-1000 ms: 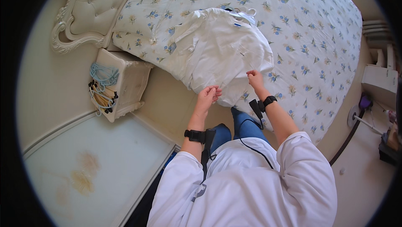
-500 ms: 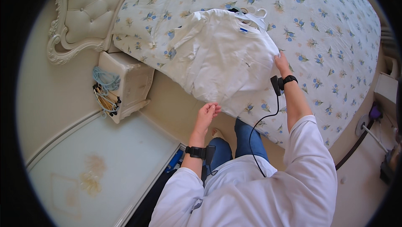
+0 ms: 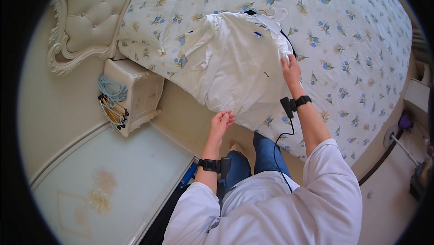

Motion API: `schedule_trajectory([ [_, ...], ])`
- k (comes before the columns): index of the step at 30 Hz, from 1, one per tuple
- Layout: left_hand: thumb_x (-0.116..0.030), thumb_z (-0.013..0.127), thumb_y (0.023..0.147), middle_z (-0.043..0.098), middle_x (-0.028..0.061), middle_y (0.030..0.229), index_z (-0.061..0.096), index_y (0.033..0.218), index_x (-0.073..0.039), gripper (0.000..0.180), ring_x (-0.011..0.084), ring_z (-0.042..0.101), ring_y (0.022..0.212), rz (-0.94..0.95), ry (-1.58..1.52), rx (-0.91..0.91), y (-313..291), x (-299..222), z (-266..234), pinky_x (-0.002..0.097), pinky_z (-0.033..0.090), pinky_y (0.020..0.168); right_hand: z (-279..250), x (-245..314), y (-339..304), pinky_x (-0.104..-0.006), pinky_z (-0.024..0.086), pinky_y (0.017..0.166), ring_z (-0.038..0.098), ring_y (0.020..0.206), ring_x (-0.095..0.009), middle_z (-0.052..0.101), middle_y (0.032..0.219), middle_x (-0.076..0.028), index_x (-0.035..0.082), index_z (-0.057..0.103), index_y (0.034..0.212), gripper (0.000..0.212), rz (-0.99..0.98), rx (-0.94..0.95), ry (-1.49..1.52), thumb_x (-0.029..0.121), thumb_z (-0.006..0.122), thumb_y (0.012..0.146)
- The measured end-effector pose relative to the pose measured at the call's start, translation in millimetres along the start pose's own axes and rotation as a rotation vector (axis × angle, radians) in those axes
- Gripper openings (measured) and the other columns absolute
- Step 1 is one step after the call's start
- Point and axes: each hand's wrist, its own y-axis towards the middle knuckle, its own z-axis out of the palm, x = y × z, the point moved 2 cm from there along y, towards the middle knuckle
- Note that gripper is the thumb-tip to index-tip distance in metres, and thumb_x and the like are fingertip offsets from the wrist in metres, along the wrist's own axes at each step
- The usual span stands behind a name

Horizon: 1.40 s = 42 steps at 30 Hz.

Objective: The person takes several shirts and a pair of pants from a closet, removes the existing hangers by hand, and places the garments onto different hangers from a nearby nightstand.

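A white long-sleeved shirt [image 3: 230, 64] lies spread on the bed, its collar toward the far side. White hangers [image 3: 270, 19] poke out at the neck, next to a small blue label inside the collar. My right hand [image 3: 292, 71] is closed on the shirt's right edge, near the shoulder. At the near hem is my left hand [image 3: 221, 122], its fingers curled together; whether cloth is pinched in them is hidden. Each wrist wears a black strap with a small device, and a cable runs from the right one.
The bed [image 3: 361, 64] has a floral sheet. At left stand a tufted headboard [image 3: 90, 10] and a white nightstand [image 3: 147, 91], with blue and wooden hangers [image 3: 113, 102] beside it. A glass-topped table [image 3: 126, 172] is at the lower left.
My right hand has moved left and slightly down with the shirt's edge, uncovering a dark strip behind it. The left hand has hardly moved.
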Motion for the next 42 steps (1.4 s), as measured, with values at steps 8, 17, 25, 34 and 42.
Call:
schedule_trajectory([
  [8,-0.028,0.050,0.098,0.059,0.0106,0.117,0.044,0.131,-0.003,0.042,0.0180,0.060,0.103,0.211,-0.037,-0.046,10.4,-52.2,26.5,0.0297,0.051,0.083,-32.5,64.8,-111.7,-0.0427,0.047,0.068,0.060,0.082,-0.040,0.062,0.086,-0.021,0.003,0.056,0.102,0.022,-0.266,0.137,0.215,0.012,0.065,0.085],
  [17,-0.031,0.052,0.097,0.056,0.0059,0.119,0.041,0.132,-0.006,0.044,0.0181,0.058,0.103,0.453,-0.502,-0.054,-35.6,-101.1,-12.7,0.0332,0.051,0.082,-84.4,140.4,-156.0,-0.0375,0.049,0.073,0.061,0.086,-0.034,0.064,0.092,-0.016,0.001,0.059,0.099,0.023,-0.563,0.521,0.295,0.008,0.069,0.080],
  [25,-0.026,0.053,0.097,0.061,0.0042,0.106,0.055,0.116,-0.006,0.027,0.0131,0.059,0.090,0.644,-0.499,-0.264,-120.8,-99.2,-94.7,0.0297,0.050,0.077,-81.9,220.5,-205.8,-0.0271,0.042,0.071,0.052,0.077,-0.015,0.058,0.081,-0.006,0.000,0.056,0.096,0.013,-0.583,0.781,0.428,0.007,0.061,0.087],
  [34,-0.014,0.062,0.089,0.059,0.0095,0.104,0.054,0.113,-0.002,0.028,0.0249,0.056,0.091,1.145,0.601,-1.659,-315.8,-43.5,-240.6,0.0359,0.044,0.083,-59.4,329.1,-284.2,-0.0236,0.040,0.075,0.047,0.083,-0.009,0.054,0.086,-0.001,0.000,0.056,0.095,0.018,-0.719,1.147,0.332,0.015,0.063,0.088],
  [42,-0.020,0.058,0.091,0.055,0.0099,0.082,0.055,0.093,-0.001,0.019,0.0294,0.052,0.078,0.979,0.562,-1.486,-442.5,120.0,-317.0,0.0373,0.043,0.071,-3.2,389.6,-412.0,-0.0253,0.042,0.080,0.050,0.087,-0.010,0.058,0.089,-0.001,0.000,0.058,0.101,0.025,-0.956,1.336,0.110,0.020,0.065,0.087],
])
